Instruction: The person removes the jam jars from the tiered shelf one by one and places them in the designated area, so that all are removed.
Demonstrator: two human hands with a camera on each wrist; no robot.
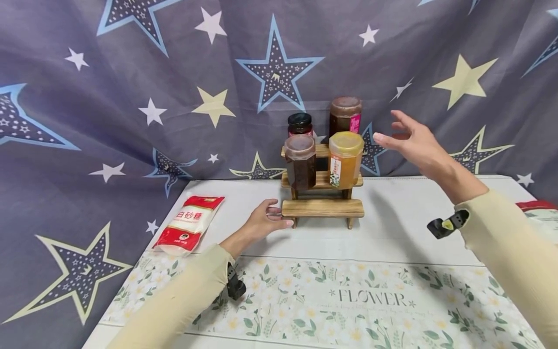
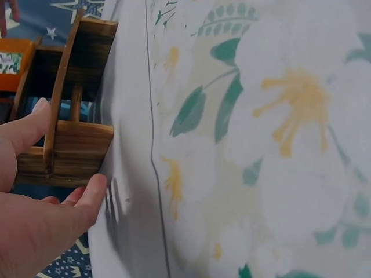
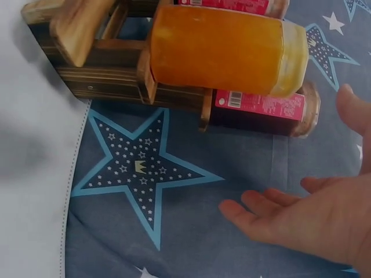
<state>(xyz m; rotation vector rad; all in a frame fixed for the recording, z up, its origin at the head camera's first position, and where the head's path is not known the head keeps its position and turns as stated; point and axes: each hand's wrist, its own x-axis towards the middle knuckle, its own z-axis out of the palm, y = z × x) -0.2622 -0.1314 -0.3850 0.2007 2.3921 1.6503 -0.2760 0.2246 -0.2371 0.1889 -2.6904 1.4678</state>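
A wooden three-step stand (image 1: 322, 208) holds several jars. On its middle step are a dark jar (image 1: 301, 165) and an orange-yellow jar (image 1: 346, 162) with a yellow lid. Behind them, on the top step, sit a black-lidded jar (image 1: 300, 125) and a taller dark jar (image 1: 345, 115) with a pink label. My left hand (image 1: 263, 223) is at the left end of the bottom step, thumb and fingers spread, fingertips right at the wood. To the right of the jars, my right hand (image 1: 411, 140) is raised in the air, fingers apart and holding nothing.
A red-and-white bag of white sugar (image 1: 189, 225) lies on the table's left side. Another red-and-white bag (image 1: 540, 215) is partly visible at the right edge. A star-patterned curtain (image 1: 244, 39) hangs behind the table, which has a flower-printed cover (image 1: 314, 242).
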